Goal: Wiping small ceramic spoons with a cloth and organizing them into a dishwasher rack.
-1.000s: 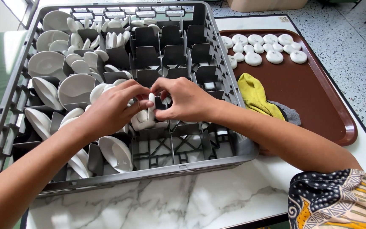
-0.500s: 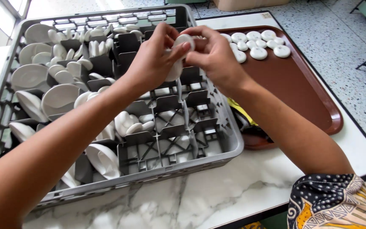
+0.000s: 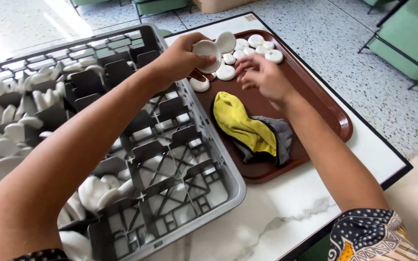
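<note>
My left hand (image 3: 182, 58) holds a small white dish (image 3: 208, 52) over the near-left corner of the brown tray (image 3: 332, 113). A second small white dish (image 3: 226, 42) shows just behind it. My right hand (image 3: 262, 76) hovers over the tray with fingers spread, beside several small white dishes (image 3: 247, 53) lying there, and holds nothing. A yellow cloth (image 3: 242, 123) on a grey cloth (image 3: 279, 137) lies in the middle of the tray. The grey dish rack (image 3: 218, 159) on the left holds several white dishes (image 3: 10, 121) in its compartments.
Rack and tray sit on a white marble table (image 3: 286, 217) whose black-trimmed edge runs along the right. Green chairs (image 3: 412, 43) stand on the speckled floor beyond. A cardboard box (image 3: 218, 5) is at the top.
Both hands lifted a small dish out of the rack and moved right to the tray. My right hand has let go and now hovers over the dishes on the tray.
</note>
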